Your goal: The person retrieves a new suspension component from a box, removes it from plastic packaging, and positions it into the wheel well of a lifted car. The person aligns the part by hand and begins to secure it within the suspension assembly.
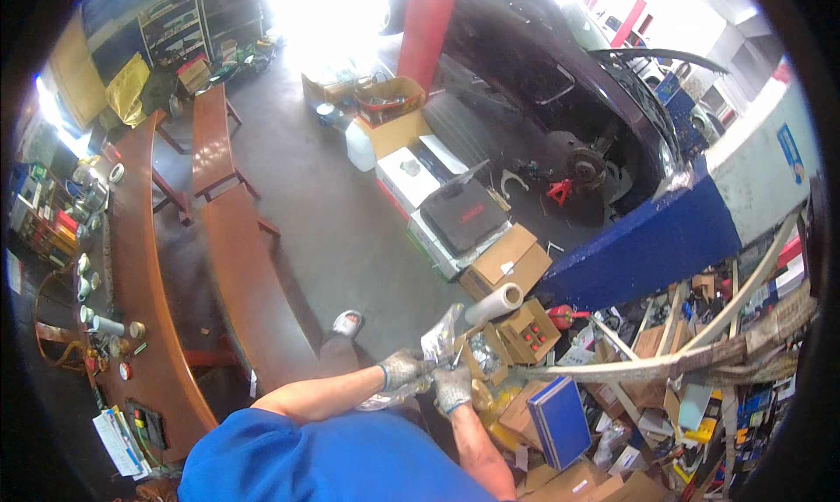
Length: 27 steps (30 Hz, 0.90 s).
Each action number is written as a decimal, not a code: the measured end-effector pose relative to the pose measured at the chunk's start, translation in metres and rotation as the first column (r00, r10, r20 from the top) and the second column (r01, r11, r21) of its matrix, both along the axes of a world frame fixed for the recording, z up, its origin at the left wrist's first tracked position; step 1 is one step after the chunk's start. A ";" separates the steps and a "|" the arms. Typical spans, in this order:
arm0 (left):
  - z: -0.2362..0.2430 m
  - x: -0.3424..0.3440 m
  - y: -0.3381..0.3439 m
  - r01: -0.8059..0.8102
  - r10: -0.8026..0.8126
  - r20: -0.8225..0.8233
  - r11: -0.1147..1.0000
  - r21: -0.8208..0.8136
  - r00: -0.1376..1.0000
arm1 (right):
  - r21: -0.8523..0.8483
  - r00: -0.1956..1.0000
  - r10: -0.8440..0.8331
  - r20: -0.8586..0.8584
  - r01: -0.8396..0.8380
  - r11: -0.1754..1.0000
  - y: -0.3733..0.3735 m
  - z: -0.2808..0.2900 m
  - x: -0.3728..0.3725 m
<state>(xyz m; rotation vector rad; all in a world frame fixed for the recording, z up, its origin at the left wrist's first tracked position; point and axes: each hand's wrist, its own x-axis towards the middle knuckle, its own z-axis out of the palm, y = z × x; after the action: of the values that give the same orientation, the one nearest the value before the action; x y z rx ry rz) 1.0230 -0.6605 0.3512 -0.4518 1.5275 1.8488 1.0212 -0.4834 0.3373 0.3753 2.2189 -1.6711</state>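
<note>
My left hand, in a grey work glove, is closed on a crumpled clear plastic bag that stands up past the fingers. More of the clear plastic hangs below my wrist. Close beside it, my right hand, gloved too, is closed, with a thin pointed thing showing above its fingers, too small to name. Just right of my hands are an open cardboard box holding clear plastic packs and another box with red-capped bottles. A roll of clear film lies against them.
Long brown benches and a curved brown table run along the left. Ahead lie a black case and cartons. A dark car with an exposed brake disc stands beyond a blue beam. Clutter and a blue box fill the right.
</note>
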 end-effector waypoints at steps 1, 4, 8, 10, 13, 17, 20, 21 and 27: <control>-0.010 -0.007 -0.005 0.015 -0.016 0.015 1.000 0.006 1.000 | 0.031 1.000 -0.013 0.000 0.013 0.999 -0.009 -0.008 -0.006; -0.049 -0.038 -0.038 0.018 -0.049 0.189 0.987 0.162 0.981 | 0.341 1.000 0.004 0.013 -0.008 0.940 -0.045 -0.038 -0.026; -0.090 -0.059 -0.080 0.157 -0.194 0.085 0.932 0.327 0.977 | 0.462 0.990 -0.044 -0.133 0.101 0.881 -0.079 -0.080 -0.037; -0.094 -0.064 -0.088 0.077 -0.127 0.129 0.938 0.338 0.983 | 0.449 0.987 -0.141 -0.083 0.163 0.879 -0.081 -0.098 -0.053; -0.096 -0.080 -0.114 -0.200 -0.070 0.463 0.837 0.509 0.883 | 0.474 0.969 -0.244 0.041 0.196 0.858 -0.075 -0.117 -0.075; -0.120 -0.109 -0.165 -0.218 -0.028 0.331 0.701 0.679 0.943 | 0.449 0.976 -0.193 -0.102 0.218 0.867 -0.081 -0.138 -0.105; -0.143 -0.120 -0.205 -0.202 0.047 0.270 0.790 0.579 0.962 | 0.341 0.911 -0.084 -0.404 0.235 0.910 -0.118 -0.150 -0.114; -0.148 -0.117 -0.217 -0.179 0.041 0.223 0.743 0.645 0.974 | 0.310 0.881 -0.035 -0.472 0.203 0.929 -0.125 -0.148 -0.110; -0.171 -0.101 -0.240 -0.031 0.027 0.016 0.816 0.577 1.000 | 0.149 0.828 -0.295 -0.478 0.407 0.901 -0.183 -0.164 -0.100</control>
<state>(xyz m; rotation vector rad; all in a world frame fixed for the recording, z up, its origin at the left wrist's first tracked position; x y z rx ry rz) 0.9217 -0.9009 0.1803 -0.1877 0.8742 2.2071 0.9211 -0.6661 0.1734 0.5415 2.8616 -1.8094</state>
